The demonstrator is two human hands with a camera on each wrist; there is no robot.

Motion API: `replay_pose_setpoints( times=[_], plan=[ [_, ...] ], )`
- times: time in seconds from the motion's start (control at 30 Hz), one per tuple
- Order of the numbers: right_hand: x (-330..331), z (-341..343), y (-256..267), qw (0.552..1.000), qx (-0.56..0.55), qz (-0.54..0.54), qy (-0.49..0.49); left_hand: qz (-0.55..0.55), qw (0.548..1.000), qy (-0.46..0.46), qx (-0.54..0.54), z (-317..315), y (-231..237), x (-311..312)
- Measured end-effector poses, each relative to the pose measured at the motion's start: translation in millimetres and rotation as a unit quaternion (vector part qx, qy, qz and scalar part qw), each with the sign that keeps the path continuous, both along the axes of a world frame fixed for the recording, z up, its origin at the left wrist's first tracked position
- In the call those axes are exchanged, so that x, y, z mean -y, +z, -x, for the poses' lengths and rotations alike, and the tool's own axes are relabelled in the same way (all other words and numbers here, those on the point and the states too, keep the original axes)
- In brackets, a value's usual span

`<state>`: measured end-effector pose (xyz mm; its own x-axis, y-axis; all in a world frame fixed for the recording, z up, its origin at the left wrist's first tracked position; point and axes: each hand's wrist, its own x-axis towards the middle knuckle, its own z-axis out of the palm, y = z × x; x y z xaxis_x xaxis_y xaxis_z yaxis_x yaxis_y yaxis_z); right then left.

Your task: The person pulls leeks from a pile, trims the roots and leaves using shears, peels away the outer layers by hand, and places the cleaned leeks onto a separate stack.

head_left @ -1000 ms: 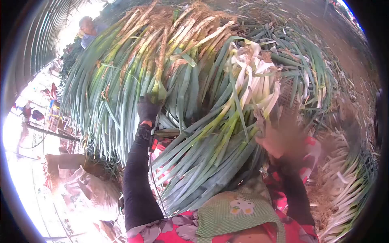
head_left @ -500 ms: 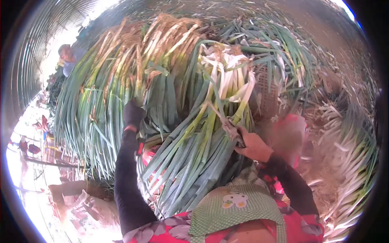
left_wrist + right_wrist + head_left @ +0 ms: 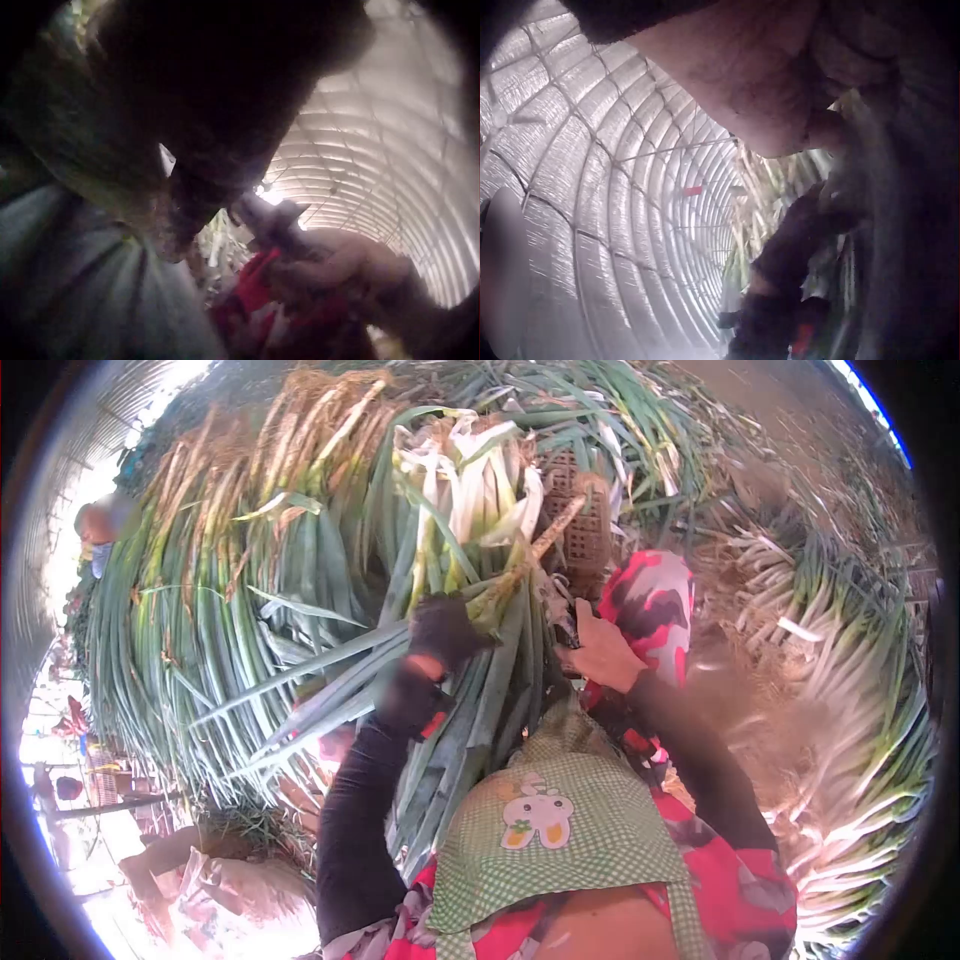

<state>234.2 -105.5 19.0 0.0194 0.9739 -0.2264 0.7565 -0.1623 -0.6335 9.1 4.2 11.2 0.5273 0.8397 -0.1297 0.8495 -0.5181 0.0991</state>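
My left hand point(image 3: 447, 632), in a dark glove, grips a leek point(image 3: 488, 598) across my lap. Its brownish root end points up to the right, and its long green leaves point(image 3: 335, 678) trail down to the left. Close by on the right, my bare right hand point(image 3: 608, 648) holds a limp, mottled greyish strip point(image 3: 550, 598) beside the leek's stalk; I cannot tell what it is. Beneath lies a bunch of peeled white leeks point(image 3: 468, 485), leaves towards me. In the right wrist view, the bare hand point(image 3: 750, 86) is near the gloved one point(image 3: 806, 225).
Untrimmed leeks point(image 3: 190, 590) with brown roots lie heaped on the left. A woven basket point(image 3: 578, 530) stands beyond my right hand. White-stemmed leeks point(image 3: 850, 760) lie in a long row at right. Another person point(image 3: 105, 525) is at far left; a sack point(image 3: 235, 895) lies lower left.
My left hand has come from the untrimmed heap to the middle, bringing a leek over the peeled bunch. The right hand keeps the greyish strip; the head view has shifted to the right.
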Motion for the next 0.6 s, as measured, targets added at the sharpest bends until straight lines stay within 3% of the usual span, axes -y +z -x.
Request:
replay_pose_setpoints(
  times=[0.1, 0.13, 0.23, 0.27, 0.43, 0.47, 0.57, 0.6],
  plan=[
    [26.7, 0.5, 4.6, 0.998, -0.039, 0.0, 0.044, 0.081, 0.996, 0.013, -0.037, 2.8, 21.6, -5.0],
    [39.1, 4.9, 14.0, 0.991, -0.093, 0.017, 0.099, 0.068, 0.997, 0.019, -0.012, 7.8, 18.0, -3.0],
    [54.6, -1.7, -14.1, 0.987, -0.06, -0.056, 0.138, 0.006, 0.998, 0.055, -0.029, 5.9, 9.2, 8.5],
    [47.7, -5.4, -0.4, 0.994, -0.09, 0.011, 0.059, 0.003, 0.997, 0.072, -0.007, 6.0, 11.2, 11.1],
    [40.3, 2.7, 15.8, 0.985, -0.106, 0.003, 0.134, -0.075, 0.977, 0.171, 0.098, 8.8, 49.6, 8.1],
    [35.9, 12.1, 18.2, 0.986, -0.102, 0.011, 0.134, -0.135, 0.966, 0.175, 0.136, 10.1, 47.5, 3.9],
    [13.8, 26.8, 7.1, 0.989, -0.108, -0.017, 0.104, -0.116, 0.965, 0.208, 0.107, 15.1, 23.3, -19.1],
    [6.5, 29.4, -1.0, 0.986, -0.126, -0.027, 0.108, -0.064, 0.967, 0.23, 0.089, 11.2, 22.9, -21.2]
  ],
)
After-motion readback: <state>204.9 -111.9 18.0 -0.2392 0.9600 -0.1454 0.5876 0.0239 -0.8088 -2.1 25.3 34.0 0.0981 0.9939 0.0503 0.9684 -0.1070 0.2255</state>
